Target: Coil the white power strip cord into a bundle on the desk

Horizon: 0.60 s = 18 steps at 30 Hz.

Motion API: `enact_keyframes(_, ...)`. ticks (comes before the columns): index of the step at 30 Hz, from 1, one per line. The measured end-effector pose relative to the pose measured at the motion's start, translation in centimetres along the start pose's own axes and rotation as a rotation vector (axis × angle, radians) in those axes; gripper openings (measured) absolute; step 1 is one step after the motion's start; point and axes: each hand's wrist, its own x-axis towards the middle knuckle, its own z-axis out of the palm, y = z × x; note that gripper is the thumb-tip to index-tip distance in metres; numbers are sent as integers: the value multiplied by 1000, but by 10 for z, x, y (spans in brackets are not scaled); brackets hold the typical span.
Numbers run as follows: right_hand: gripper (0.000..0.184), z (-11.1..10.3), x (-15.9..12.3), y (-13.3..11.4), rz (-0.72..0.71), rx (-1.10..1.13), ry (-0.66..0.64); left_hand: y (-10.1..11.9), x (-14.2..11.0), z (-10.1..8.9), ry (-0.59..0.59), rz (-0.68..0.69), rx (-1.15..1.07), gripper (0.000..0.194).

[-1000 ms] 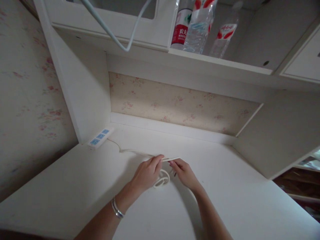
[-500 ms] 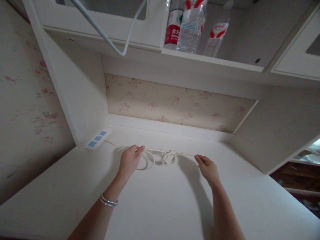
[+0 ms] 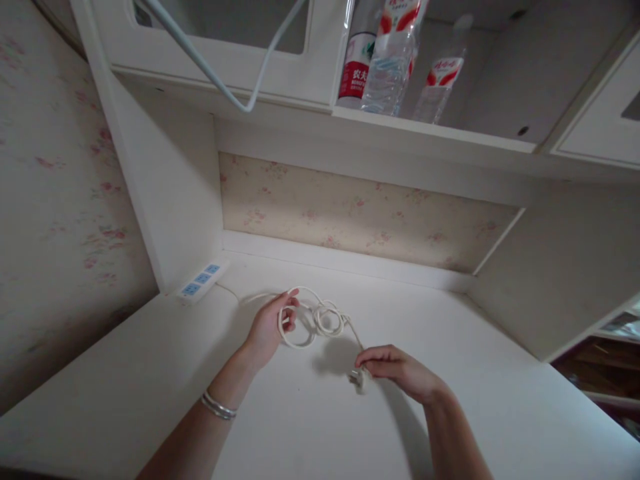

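A cream power cord [image 3: 329, 332] is coiled in loops above the white desktop, with a knot-like bunch in its middle. My left hand [image 3: 273, 327] holds one loop, its fingers loosely curled round the cord. Between the thumb and fingers of my right hand [image 3: 397, 370], the cord's other end is pinched just behind its plug [image 3: 358, 381], which hangs below the fingertips with its metal prongs pointing left. From my left hand the cord runs back to a white power strip [image 3: 204, 283] with blue sockets, lying at the desk's left rear.
The white desktop [image 3: 295, 427] is bounded by side panels and a floral-papered back wall [image 3: 350, 210]. Overhead, a cabinet shelf holds several plastic bottles [image 3: 390, 73]. A pale bent rod or cable [image 3: 245, 103] hangs before the upper left door.
My right hand has moved left and nearer to me, bringing the plug into sight. The stretched cord has gone slack, and my left hand's grip has loosened round a loop.
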Motion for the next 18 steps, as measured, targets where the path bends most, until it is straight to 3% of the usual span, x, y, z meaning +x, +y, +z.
enact_keyframes(3,36,21,4,-4,28,50,-193,-1,-9,8,-102,-43,-26,43)
enact_keyframes(5,37,37,10,-6,40,7,-224,-3,-13,12,-170,-76,35,46)
enact_keyframes(9,32,60,23,-8,-87,-110,-135,-8,-14,13,-281,-107,244,42)
enact_keyframes(13,34,67,26,-12,-302,6,-13,-14,-18,17,-295,-82,468,25)
enact_keyframes(16,34,68,24,-13,-370,152,-2,-17,-30,25,-337,55,718,20)
enact_keyframes(18,32,69,24,-13,-389,204,-2,-19,-39,31,-428,176,902,22)
